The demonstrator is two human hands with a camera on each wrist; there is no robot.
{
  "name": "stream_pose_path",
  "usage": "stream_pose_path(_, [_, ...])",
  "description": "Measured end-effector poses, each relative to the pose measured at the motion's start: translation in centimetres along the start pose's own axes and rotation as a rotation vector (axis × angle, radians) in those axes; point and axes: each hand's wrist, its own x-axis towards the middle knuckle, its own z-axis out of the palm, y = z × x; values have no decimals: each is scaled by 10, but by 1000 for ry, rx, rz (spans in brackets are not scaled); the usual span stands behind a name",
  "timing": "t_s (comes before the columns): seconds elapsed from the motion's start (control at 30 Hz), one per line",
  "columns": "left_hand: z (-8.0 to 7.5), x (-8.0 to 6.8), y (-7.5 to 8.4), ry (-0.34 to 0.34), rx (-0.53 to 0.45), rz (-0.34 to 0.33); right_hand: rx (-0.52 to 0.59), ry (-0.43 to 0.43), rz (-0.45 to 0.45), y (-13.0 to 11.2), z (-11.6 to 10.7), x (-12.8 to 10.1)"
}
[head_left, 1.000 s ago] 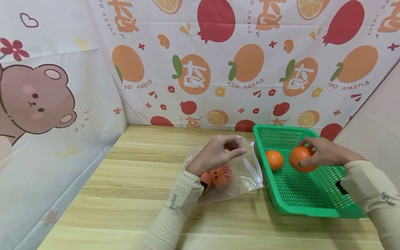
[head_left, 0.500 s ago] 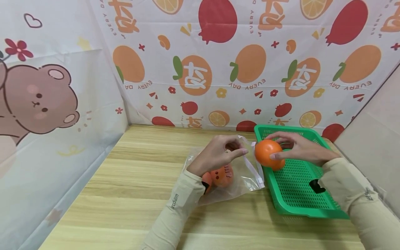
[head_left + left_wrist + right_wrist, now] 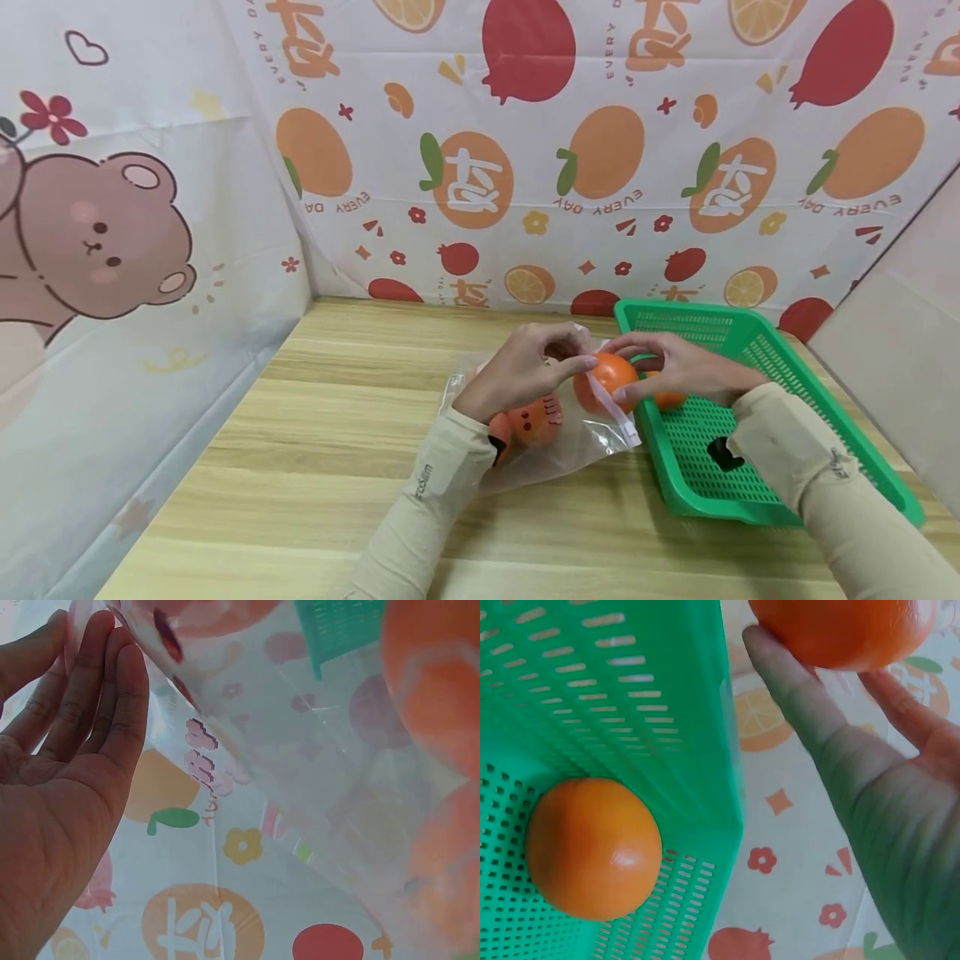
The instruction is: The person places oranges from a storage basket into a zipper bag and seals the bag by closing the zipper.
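Observation:
A clear zip bag [image 3: 592, 433] lies on the wooden table with two oranges [image 3: 534, 421] inside. My left hand [image 3: 577, 350] pinches the bag's upper lip and holds the mouth up; the left wrist view shows the lip [image 3: 79, 619] between thumb and fingers [image 3: 112, 682]. My right hand [image 3: 615, 371] grips another orange [image 3: 603, 385] right at the bag's mouth, partly behind the white zip strip. The right wrist view shows this held orange [image 3: 840, 630] at my fingertips [image 3: 780, 675]. One more orange [image 3: 592, 847] lies in the green basket [image 3: 757, 346], mostly hidden behind my right hand in the head view.
The green perforated basket [image 3: 630, 690] sits to the right of the bag, close to it. Printed fruit cloth [image 3: 525, 167] hangs behind the table and a bear-print cloth [image 3: 97, 233] on the left. Bare wood [image 3: 300, 467] lies left and in front of the bag.
My right hand lifted an orange out of the basket and carried it left to the bag's mouth. The left hand kept holding the bag's lip up.

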Motion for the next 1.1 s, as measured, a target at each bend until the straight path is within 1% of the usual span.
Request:
stream_pose_path(0.13, [1, 1, 1, 0, -2, 17, 25, 18, -15, -2, 3, -3])
stream_pose_path(0.27, [0, 1, 1, 9, 1, 18, 33, 34, -8, -3, 2, -8])
stream_pose_path(0.4, [-1, 1, 1, 1, -5, 19, 29, -11, -23, -1, 1, -9])
stream_pose_path(0.57, [0, 0, 0, -16, -14, 27, -52, -65, -43, 0, 3, -6])
stream_pose_path(0.67, [1, 0, 0, -24, -15, 33, -68, -96, -26, 0, 7, -3])
stream_pose_path(0.83, [2, -1, 1, -32, -22, 58, -22, -170, 7, -1, 13, 5])
stream_pose_path(0.97, [2, -1, 2, -33, -25, 70, -17, -208, 70, -1, 15, 9])
stream_pose_path(1.1, [2, -2, 2, -23, -20, 62, -32, -257, 125, -5, 13, 11])
